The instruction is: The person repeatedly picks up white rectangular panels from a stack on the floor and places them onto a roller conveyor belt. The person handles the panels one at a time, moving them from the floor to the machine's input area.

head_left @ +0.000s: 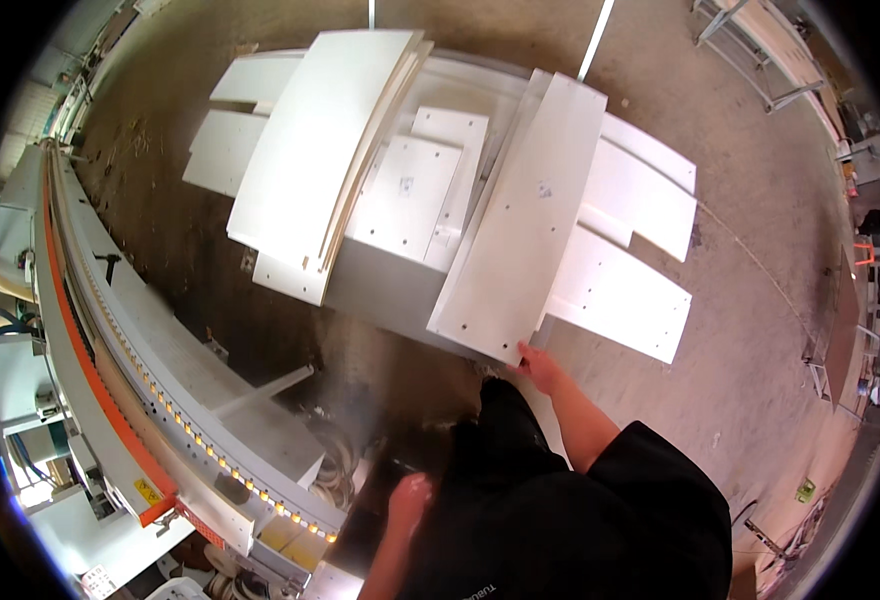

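Note:
My right hand (537, 367) pinches the near corner of a long white panel (535, 205) with small drilled holes. This panel lies on top of a stack, tilted away to the upper right. My left hand (410, 497) hangs low beside my body, fingers curled, with nothing visible in it. Left of the held panel is another stack of long white panels (315, 140). Between the two stacks lie smaller drilled white boards (407, 195). More white boards (620, 290) stick out on the right side, below the held panel.
A long machine with an orange strip (90, 350) and a row of small rollers (195, 435) curves along the left. A metal arm (265, 390) juts from it toward the panels. At the upper right stands a metal-framed table (760, 50). Concrete floor (750, 290) spreads right.

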A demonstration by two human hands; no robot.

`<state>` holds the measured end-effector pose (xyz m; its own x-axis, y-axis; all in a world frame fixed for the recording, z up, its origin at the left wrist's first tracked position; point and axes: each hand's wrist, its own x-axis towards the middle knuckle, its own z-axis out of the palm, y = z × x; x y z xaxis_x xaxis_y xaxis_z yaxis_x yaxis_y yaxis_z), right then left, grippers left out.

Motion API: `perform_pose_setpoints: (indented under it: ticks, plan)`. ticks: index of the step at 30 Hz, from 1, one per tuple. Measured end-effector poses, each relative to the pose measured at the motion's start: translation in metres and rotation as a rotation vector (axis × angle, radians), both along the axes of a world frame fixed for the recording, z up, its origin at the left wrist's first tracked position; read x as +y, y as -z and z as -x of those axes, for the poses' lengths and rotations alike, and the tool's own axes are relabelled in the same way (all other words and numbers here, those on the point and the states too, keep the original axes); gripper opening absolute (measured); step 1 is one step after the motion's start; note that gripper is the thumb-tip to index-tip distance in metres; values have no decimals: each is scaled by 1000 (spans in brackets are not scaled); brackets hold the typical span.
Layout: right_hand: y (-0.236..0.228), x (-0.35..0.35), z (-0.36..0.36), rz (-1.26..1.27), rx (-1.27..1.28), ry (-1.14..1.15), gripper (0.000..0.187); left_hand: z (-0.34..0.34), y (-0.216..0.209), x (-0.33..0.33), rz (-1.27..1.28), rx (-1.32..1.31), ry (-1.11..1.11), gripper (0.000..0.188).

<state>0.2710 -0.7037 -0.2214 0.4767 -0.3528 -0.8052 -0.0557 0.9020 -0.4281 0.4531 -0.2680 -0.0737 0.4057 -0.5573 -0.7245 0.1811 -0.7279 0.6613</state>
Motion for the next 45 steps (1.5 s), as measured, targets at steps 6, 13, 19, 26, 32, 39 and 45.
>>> perform_pose_setpoints:
  ticks: [6,13,19,26,32,39,45]
  plan:
    - [-75,39,-9,-80,-155,-299,43,-20,-46,-211,162,347,-462,36]
    - [-108,71,-15,-233,-149,-556,36,-10,-70,-205,278,311,-681,20]
    - [-41,-23,14,-56,-56,-40,38,-10,-102,-67,94,11,-468,18]
    - [-64,-44,-12,-27,339,65,40,17,-159,38,91,-42,-1073,23]
    - [-27,-6,-32,45,426,-38,36,16,-130,75,-77,-580,-1210,38]
    - [-120,33,-75,47,211,-155,28,47,-153,149,-147,-664,-1466,37]
    - [-189,93,-167,175,50,-548,26,120,-152,220,-89,-546,-1926,34]
